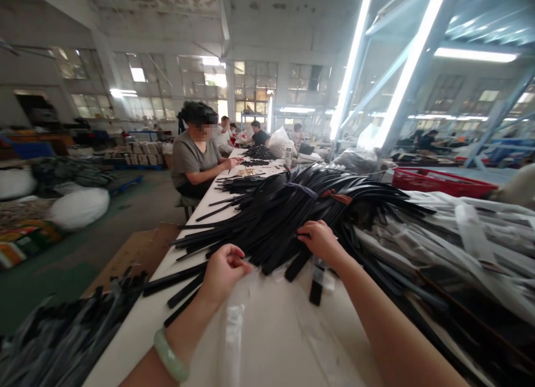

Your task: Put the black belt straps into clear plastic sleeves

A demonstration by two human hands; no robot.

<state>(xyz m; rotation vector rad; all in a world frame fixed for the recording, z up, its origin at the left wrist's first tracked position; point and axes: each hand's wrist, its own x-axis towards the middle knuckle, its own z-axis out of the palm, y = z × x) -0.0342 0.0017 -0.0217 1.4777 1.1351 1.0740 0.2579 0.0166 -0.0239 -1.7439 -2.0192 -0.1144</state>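
My left hand (223, 272), with a green bangle (170, 354) on its wrist, pinches the top end of a long clear plastic sleeve (234, 331) that hangs down over the white table (271, 342). My right hand (321, 241) reaches into a big pile of flat black straps (267, 222). Its fingers are closed on one black strap (298, 264), whose square end points toward me. Just right of that, another strap end (316, 289) lies partly in clear plastic. A second clear sleeve (326, 342) rests flat on the table. Purple and orange ties bind parts of the pile.
On the right lie many straps in clear sleeves (472, 231), with a red basket (443, 180) behind them. A co-worker (196, 153) sits along the table's left side. More bagged straps (83, 331) stand low at the left, beside a cardboard sheet (129, 259).
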